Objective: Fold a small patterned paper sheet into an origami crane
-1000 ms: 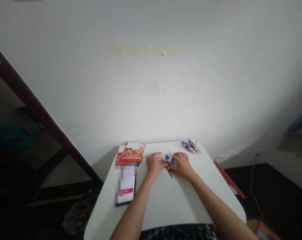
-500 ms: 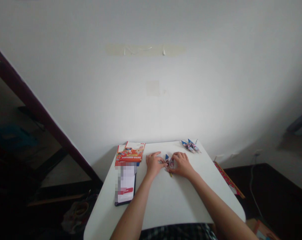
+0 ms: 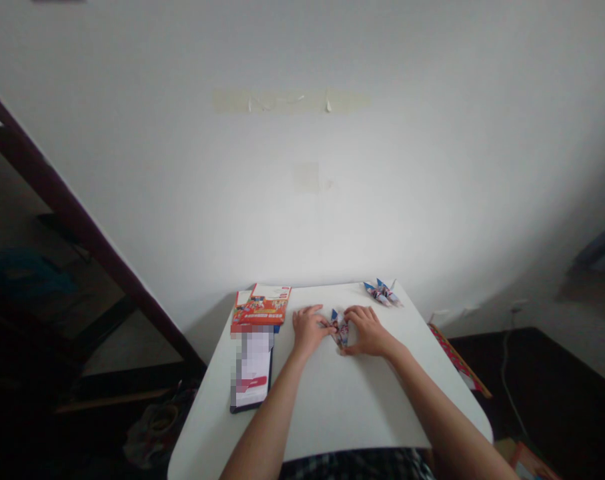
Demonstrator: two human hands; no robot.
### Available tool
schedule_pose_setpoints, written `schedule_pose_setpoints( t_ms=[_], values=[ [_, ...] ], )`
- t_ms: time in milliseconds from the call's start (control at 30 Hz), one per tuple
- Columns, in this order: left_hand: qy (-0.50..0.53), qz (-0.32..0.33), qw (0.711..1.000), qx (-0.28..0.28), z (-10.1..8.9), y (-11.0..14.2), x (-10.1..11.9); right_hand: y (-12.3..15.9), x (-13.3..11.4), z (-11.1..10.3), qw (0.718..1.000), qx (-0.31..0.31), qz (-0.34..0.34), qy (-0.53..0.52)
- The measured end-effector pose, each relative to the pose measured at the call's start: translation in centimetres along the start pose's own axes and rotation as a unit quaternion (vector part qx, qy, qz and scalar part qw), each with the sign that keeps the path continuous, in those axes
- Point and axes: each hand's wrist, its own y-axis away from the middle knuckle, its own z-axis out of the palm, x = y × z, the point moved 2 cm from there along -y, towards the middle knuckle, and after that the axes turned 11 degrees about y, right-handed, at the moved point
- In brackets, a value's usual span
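A: Where was the folded paper (image 3: 341, 328)?
B: It lay on the white table (image 3: 347, 407), between the two hands, with a blue point at its far end.
A: And the left hand (image 3: 308, 331)?
B: Partly curled, its thumb and forefinger pinching the paper's left edge, its other fingers loosely spread.
A: What about the right hand (image 3: 369, 333)?
B: Half open. Its forefinger touched the paper's right side and its thumb was at the near tip; I couldn't tell how firmly it held.
A: What lay around them?
B: Similar folded pieces (image 3: 383, 293) sat at the far right, close together. Orange-and-white packets (image 3: 263, 308) overlapped at the far left, and a phone (image 3: 255, 373) lay just on their near side.
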Motion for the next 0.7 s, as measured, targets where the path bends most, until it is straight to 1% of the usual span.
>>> schedule_pose_setpoints(
  t_ms=[100, 200, 267, 400, 500, 700],
  values=[
    [0.007, 0.003, 1.000, 0.002, 0.1, 0.0, -0.2, 0.0, 0.3, 0.3, 1.000, 0.004, 0.003, -0.013],
    [0.010, 0.005, 1.000, 0.000, 0.2, 0.0, -0.4, -0.1, 0.7, 0.5, 0.999, 0.025, -0.003, -0.026],
    [0.009, 0.003, 1.000, -0.001, 0.2, 0.0, -0.5, -0.4, 1.0, 0.7, 0.998, 0.050, -0.006, -0.037],
    [-0.002, 0.000, 1.000, -0.021, 0.3, 0.2, -0.3, -0.9, 1.5, 1.1, 0.989, 0.114, 0.027, -0.091],
    [-0.009, 0.005, 0.999, -0.042, 0.3, 0.3, -0.1, -1.2, 1.3, 1.2, 0.980, 0.140, 0.037, -0.133],
    [-0.015, 0.002, 0.998, -0.066, 0.3, 0.5, 0.2, -1.5, 0.2, 1.2, 0.972, 0.156, 0.038, -0.171]
  ],
)
